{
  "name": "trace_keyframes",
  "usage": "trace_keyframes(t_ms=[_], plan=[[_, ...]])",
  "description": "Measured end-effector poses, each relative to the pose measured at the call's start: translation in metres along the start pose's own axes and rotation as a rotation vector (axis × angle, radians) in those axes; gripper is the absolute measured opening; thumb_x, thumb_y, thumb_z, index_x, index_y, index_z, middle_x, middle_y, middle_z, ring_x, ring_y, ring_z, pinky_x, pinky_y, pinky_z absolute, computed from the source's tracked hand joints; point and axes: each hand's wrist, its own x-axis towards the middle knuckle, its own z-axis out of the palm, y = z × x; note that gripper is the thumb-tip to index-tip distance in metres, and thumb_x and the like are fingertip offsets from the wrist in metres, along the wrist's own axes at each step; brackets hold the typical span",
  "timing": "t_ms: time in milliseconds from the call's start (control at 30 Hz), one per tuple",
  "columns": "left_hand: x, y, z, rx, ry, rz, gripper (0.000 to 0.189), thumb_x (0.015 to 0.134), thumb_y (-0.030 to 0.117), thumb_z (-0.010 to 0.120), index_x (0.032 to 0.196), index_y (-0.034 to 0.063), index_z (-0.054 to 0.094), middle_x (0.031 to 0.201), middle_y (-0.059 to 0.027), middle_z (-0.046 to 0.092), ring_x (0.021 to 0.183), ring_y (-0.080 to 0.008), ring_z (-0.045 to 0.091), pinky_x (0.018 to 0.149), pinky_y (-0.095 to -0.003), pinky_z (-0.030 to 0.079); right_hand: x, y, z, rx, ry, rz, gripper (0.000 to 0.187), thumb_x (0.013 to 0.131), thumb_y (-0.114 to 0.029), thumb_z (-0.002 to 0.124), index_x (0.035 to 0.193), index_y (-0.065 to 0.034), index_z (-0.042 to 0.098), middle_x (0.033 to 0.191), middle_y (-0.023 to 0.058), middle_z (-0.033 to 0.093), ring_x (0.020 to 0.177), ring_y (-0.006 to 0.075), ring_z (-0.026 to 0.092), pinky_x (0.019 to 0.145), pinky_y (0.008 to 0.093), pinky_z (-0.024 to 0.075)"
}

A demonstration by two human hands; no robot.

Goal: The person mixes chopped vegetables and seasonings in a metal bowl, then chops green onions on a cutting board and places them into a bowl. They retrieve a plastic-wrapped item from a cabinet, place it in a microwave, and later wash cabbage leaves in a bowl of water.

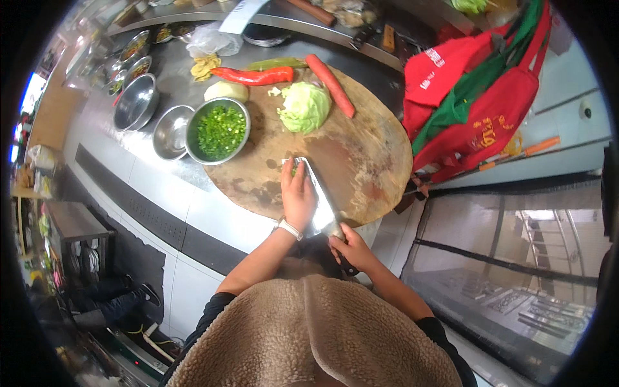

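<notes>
My right hand [352, 246] grips the dark handle of a broad metal cleaver [320, 205] at the near edge of a round wooden chopping board [382, 159]. My left hand [296, 193] lies flat on the cleaver's blade, fingers pointing away from me, with a bit of green showing between the fingers. Left of it, a steel bowl of chopped green onions [217, 132] overlaps the board's edge. Farther back on the board lie a cabbage head [305, 107], a carrot [331, 86], a red chili pepper [254, 76], a peeled pale vegetable [226, 91] and a green stalk [275, 63].
Empty steel bowls [137, 102] and a smaller one [172, 133] stand at the left, with several filled bowls behind them. A clear plastic bag [213, 41] lies at the back. Red and green aprons [464, 96] hang at the right. A person's legs [121, 300] show at the lower left.
</notes>
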Motion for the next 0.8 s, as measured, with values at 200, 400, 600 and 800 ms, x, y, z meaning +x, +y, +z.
trace_keyframes(t_ms=[200,400,600,800], plan=[[0.072,0.018,-0.052,-0.037,0.076,0.122,0.042,0.076,0.01,0.054,0.117,0.0061,0.045,0.128,-0.0209,0.029,0.118,-0.0357,0.028,0.097,-0.0392,0.023,0.025,-0.085,0.045,-0.051,-0.083,-0.212,0.017,0.085,-0.012,0.045,0.1,-0.0056,0.041,0.057,-0.0019,0.043,0.043,0.0057,0.041,0.039,0.02,0.0343],[0.144,-0.036,-0.113,0.294,-0.003,0.198,0.034,0.08,0.017,0.05,0.111,0.0035,0.05,0.122,-0.0224,0.037,0.111,-0.0369,0.036,0.094,-0.0389,0.028,0.09,-0.153,0.109,-0.057,-0.162,-0.068,0.015,0.085,-0.019,0.047,0.09,-0.0052,0.043,0.065,-0.0001,0.046,0.052,0.0071,0.045,0.045,0.0218,0.0393],[0.163,-0.077,-0.117,0.264,0.029,0.149,0.021,0.074,0.01,0.051,0.09,-0.0003,0.06,0.103,-0.018,0.054,0.095,-0.0327,0.051,0.083,-0.0359,0.04,0.094,-0.168,0.12,-0.111,-0.139,-0.023,0.015,0.084,-0.02,0.048,0.086,-0.006,0.043,0.066,0.0001,0.047,0.053,0.0074,0.045,0.046,0.0219,0.0402],[0.171,-0.078,-0.134,0.357,0.005,0.246,0.014,0.063,0.001,0.056,0.074,0.0023,0.063,0.102,-0.0126,0.056,0.099,-0.0297,0.048,0.086,-0.0349,0.038,0.085,-0.174,0.098,-0.072,-0.068,-0.012,0.017,0.084,-0.021,0.049,0.088,-0.0065,0.042,0.068,0.0001,0.045,0.055,0.0076,0.045,0.045,0.0235,0.0413]])
